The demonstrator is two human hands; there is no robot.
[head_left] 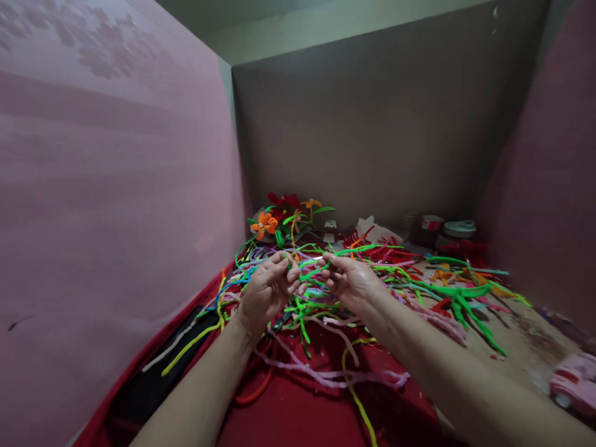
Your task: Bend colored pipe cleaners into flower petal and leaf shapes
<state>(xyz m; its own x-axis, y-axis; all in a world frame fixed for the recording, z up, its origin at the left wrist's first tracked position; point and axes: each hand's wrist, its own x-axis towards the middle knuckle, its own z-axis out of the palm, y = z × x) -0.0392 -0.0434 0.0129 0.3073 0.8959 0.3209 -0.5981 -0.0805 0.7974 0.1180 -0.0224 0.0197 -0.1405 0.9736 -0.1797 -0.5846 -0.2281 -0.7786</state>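
Over a heap of pipe cleaners, my left hand (270,287) is closed in a pinch, with a bit of green pipe cleaner (288,266) showing at the fingertips. My right hand (354,282) faces it a short way off, thumb and fingers pinched on a green strand (325,264). Whether both ends belong to one piece cannot be made out against the heap. Below and between the hands lie tangled green pipe cleaners (305,307). Lilac pipe cleaners (326,376) and a yellow one (358,403) trail across the red cloth (279,425) nearer me.
Orange fuzzy flowers (265,225) stand at the back left. A dark cup (427,230) and a container with a pale lid (460,228) are at the back right. A bundle of green pipe cleaners (460,293) and a pink toy car (575,382) lie rightward. A pink wall (116,205) rises on the left.
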